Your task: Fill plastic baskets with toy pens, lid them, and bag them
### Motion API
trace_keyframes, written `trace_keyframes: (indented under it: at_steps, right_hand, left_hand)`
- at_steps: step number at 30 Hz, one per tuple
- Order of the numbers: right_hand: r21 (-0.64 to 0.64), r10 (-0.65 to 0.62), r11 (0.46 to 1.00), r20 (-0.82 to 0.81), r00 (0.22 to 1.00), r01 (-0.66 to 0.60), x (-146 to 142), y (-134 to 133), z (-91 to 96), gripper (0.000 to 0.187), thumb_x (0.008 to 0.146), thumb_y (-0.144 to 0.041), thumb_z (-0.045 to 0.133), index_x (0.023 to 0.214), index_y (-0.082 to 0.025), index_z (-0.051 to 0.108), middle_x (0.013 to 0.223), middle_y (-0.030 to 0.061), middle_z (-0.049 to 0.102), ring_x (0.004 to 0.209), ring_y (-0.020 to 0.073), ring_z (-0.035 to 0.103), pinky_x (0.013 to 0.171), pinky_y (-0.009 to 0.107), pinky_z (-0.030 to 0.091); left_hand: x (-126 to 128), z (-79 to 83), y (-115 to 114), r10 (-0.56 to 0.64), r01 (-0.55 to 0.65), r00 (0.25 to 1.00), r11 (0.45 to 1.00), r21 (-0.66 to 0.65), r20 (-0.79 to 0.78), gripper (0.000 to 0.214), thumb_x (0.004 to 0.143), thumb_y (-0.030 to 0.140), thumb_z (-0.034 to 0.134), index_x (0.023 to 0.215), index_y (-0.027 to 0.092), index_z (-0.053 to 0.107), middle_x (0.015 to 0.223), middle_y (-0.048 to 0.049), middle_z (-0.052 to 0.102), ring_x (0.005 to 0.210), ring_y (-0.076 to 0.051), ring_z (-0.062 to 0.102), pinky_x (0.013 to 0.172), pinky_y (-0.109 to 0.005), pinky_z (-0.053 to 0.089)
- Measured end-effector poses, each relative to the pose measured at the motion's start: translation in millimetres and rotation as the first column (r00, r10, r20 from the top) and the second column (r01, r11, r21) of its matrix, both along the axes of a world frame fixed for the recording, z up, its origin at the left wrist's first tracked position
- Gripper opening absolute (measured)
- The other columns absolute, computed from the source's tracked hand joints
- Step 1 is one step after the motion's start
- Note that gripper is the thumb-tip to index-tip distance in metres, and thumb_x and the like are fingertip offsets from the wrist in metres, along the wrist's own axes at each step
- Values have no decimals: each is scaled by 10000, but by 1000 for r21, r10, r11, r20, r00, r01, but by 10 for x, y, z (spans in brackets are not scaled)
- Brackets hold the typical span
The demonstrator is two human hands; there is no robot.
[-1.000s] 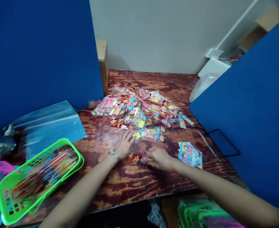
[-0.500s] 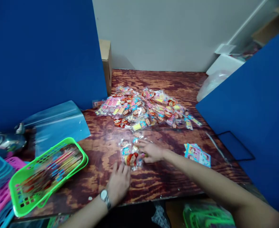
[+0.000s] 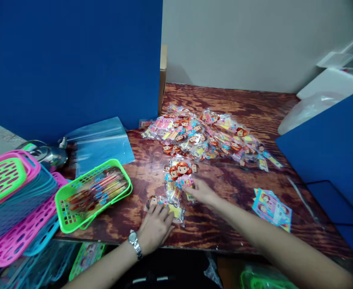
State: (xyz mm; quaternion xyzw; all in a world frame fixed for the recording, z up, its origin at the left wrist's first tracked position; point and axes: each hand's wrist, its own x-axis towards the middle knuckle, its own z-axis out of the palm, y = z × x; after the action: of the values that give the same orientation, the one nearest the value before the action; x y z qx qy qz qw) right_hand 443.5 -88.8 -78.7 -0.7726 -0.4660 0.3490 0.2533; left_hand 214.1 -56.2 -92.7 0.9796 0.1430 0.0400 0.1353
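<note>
My left hand (image 3: 156, 228), with a watch on its wrist, rests its spread fingers on a clear plastic packet (image 3: 178, 212) at the table's front. The packet has a cartoon girl's head at one end and a yellow part. Just beyond, my right hand (image 3: 205, 192) has its fingers closed at the edge of several similar packets (image 3: 176, 182), lying over one another; its fingertips are partly hidden. Farther back lies a large loose heap of such packets (image 3: 194, 134).
At left, a green basket (image 3: 62, 200) holds a bundle of such packets. Beside it are stacked pink, blue and green baskets (image 3: 11, 237) and a blue plastic sheet (image 3: 104, 140). Printed cards (image 3: 273, 208) lie at right. Blue panels (image 3: 74, 60) flank the wooden table (image 3: 224, 228).
The view has turned left. My left hand now lies over a separate packet near the front edge. The small group of packets by my right hand sits more together, farther from my left hand.
</note>
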Motion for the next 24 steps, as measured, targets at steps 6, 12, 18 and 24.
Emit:
trace_keyframes:
  at_steps: [6,12,18,24]
  right_hand:
    - [-9,193,980,288,938,-198,-383,165,-23,239,757,-343,576,915,-167,609,1052,106,626,968,241,562,840,361,433]
    - [63,376,908,311,873,-414,-378,507,119,245,773,-317,565,956,-157,595,1232,131,540,1108,240,510,905,344,401]
    - [-132,184,982,490,852,-137,-790,336,-33,338,786,-367,559,1064,-175,567,1194,149,532,1085,298,485,857,385,401]
    - [-76,289,948,613,736,-309,-681,390,-68,228,816,-228,493,1028,-225,577,1025,96,569,931,230,522,782,331,404]
  left_hand:
    - [3,-158,-60,-72,72,996,997,-7,56,327,906,337,423,1199,208,494,1263,-71,516,1153,-262,431,994,-439,317]
    - [34,-133,-1,-142,143,989,990,-13,50,346,910,323,409,1224,194,480,1275,-76,509,1149,-245,431,1018,-443,288]
    - [61,-150,-100,-111,111,994,994,22,-9,378,915,298,404,1266,170,461,1297,-107,494,1178,-283,410,1001,-508,285]
    - [-19,-172,-91,-119,120,993,992,42,-26,397,925,277,380,1295,143,436,1327,-116,483,1213,-279,396,994,-464,301]
